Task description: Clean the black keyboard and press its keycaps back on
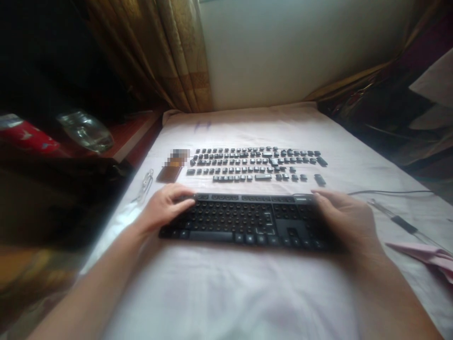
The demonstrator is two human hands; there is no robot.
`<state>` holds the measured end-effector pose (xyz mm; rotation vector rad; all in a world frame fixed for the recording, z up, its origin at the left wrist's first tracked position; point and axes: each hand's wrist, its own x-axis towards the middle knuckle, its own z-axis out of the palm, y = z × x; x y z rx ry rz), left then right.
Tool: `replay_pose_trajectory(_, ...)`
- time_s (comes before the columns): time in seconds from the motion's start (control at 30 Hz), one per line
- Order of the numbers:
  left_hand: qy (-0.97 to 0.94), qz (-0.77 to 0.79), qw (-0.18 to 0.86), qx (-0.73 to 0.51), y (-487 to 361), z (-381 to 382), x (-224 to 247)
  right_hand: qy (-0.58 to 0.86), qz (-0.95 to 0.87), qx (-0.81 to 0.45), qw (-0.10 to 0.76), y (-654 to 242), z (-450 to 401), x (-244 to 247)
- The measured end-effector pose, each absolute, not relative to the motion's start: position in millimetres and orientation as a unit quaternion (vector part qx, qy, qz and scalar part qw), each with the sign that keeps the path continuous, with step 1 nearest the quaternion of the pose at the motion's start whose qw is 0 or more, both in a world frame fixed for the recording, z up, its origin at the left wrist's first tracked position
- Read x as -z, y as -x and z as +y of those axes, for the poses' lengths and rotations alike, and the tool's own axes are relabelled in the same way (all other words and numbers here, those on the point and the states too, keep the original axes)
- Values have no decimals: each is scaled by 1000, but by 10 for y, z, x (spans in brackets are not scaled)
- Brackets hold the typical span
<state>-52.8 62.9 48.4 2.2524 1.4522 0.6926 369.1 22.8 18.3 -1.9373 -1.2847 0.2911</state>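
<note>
A black computer keyboard [226, 215] lies across the front of the cloth-covered table, most of its keys gone and the bare sockets showing. Its front row still carries several keys and a space bar [211, 236]. My left hand [168, 203] grips the keyboard's left end, thumb on the top edge. Around the right end is my right hand [345, 217], closed on it, with its fingers partly hidden and blurred. Behind the keyboard, loose black keycaps [244, 163] are laid out in rows on the cloth.
A phone-like brown object [170, 173], partly pixelated, lies left of the keycaps. Beside it is a clear, shiny item [146, 182]. To the right are a black cable [389, 191], a dark-handled tool [403, 224] and a pink cloth [428, 257]. A curtain [177, 52] hangs at the back.
</note>
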Motion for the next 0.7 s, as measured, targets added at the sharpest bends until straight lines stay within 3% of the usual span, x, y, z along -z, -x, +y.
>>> replay_pose_trajectory(0.17,-849,453,147,-230,587,181,-430,768,-504,-107,380,-3645,214,-179)
replay_pose_trajectory(0.4,-866,443,129,-194,537,145,-368,724,-566,-37,394,-3600,189,-231)
replay_pose_trajectory(0.57,-863,451,146,-173,548,140,-393,595,-686,60,415,-3152,62,-391)
replay_pose_trajectory(0.7,-858,456,162,-173,532,141,-406,456,-808,-5,372,-2437,-154,-447)
